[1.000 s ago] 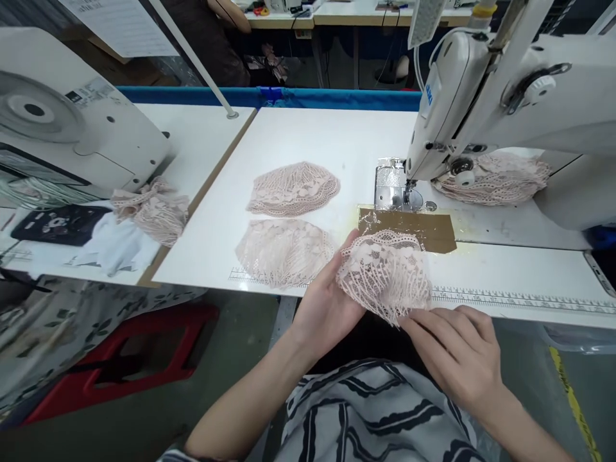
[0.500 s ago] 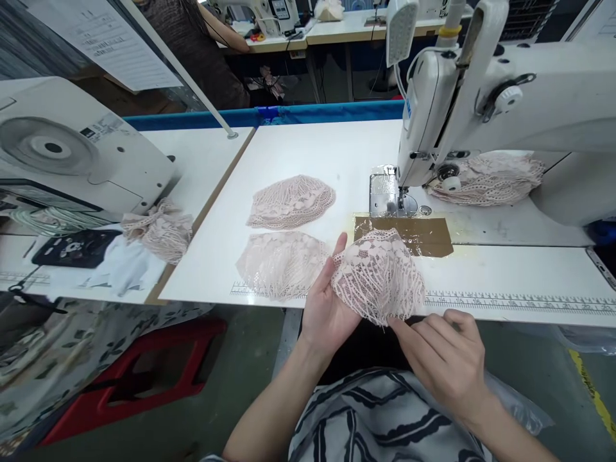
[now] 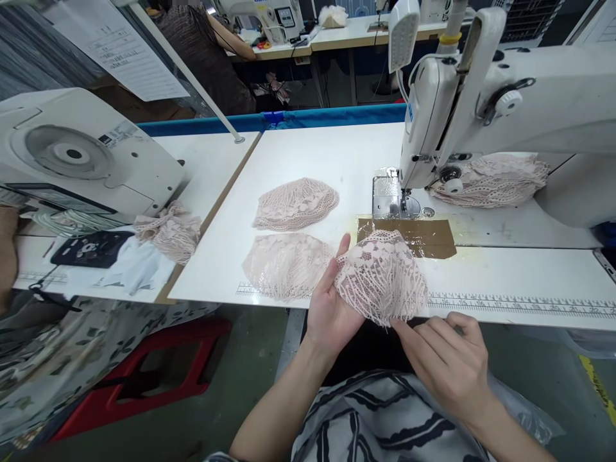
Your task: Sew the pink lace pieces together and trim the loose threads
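A pale pink lace piece (image 3: 381, 274) lies over the front edge of the white sewing table (image 3: 317, 147). My left hand (image 3: 330, 305) grips its left side, thumb on top and fingers underneath. My right hand (image 3: 447, 359) pinches the lace's lower fringe edge with thumb and forefinger. Two more pink lace pieces lie flat to the left, one nearer (image 3: 285, 264) and one farther back (image 3: 295, 203). The white sewing machine (image 3: 500, 109) stands at the right, its needle area (image 3: 403, 202) just behind the held lace.
A stack of pink lace (image 3: 491, 179) sits under the machine's arm. Brown tape (image 3: 409, 234) covers the table by the needle plate. On the neighbouring table at left are another machine (image 3: 81, 160), a lace bundle (image 3: 169, 232) and white cloth (image 3: 132, 269). A person sits at the back.
The held lace has been drawn slightly toward me and leftward, and my right hand's fingers have closed from lying flat onto its lower edge. The view has tilted up a little.
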Demonstrator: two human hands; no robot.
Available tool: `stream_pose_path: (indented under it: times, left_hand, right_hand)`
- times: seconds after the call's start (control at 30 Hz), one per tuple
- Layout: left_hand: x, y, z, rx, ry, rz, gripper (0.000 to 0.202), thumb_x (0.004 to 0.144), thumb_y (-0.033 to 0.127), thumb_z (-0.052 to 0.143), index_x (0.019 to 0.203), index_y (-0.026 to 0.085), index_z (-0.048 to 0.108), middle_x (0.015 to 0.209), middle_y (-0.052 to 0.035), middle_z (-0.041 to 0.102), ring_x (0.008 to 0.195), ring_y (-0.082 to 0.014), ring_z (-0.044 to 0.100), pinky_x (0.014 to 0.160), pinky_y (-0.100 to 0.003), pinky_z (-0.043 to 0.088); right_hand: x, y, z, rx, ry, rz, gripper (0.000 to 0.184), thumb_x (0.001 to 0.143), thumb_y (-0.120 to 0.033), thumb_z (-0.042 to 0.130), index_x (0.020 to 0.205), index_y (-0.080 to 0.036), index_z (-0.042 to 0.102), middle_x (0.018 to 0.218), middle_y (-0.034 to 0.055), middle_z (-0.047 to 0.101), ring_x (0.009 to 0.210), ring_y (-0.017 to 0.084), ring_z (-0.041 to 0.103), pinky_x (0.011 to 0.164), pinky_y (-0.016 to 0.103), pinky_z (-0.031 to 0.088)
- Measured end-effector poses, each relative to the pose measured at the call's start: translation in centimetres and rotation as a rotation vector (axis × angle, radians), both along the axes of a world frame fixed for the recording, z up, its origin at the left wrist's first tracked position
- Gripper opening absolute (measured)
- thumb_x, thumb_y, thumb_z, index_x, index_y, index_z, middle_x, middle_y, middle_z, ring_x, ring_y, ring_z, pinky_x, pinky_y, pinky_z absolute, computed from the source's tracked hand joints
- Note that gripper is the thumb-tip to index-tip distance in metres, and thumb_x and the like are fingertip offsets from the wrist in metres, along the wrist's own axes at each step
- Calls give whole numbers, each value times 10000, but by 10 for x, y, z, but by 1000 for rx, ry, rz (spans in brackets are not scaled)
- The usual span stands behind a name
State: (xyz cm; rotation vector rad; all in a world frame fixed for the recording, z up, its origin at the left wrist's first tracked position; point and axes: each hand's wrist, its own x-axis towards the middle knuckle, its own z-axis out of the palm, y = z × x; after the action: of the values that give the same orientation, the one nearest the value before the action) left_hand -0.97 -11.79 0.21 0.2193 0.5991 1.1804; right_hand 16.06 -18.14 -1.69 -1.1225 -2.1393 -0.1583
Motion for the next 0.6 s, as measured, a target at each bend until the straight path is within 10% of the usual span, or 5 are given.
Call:
stream_pose_path:
  times: [0.6]
  left_hand:
    - [4,0,2,-32,-112,45,449,1028,343,277,1473,331,332,1427,-42,517,1366,-234,422,1149,-446,310]
  right_hand:
    - [0,1,-4,42,2,-25,157,840,-101,673,990,-142,661,542,-57,514,569,86,419,676,309,311]
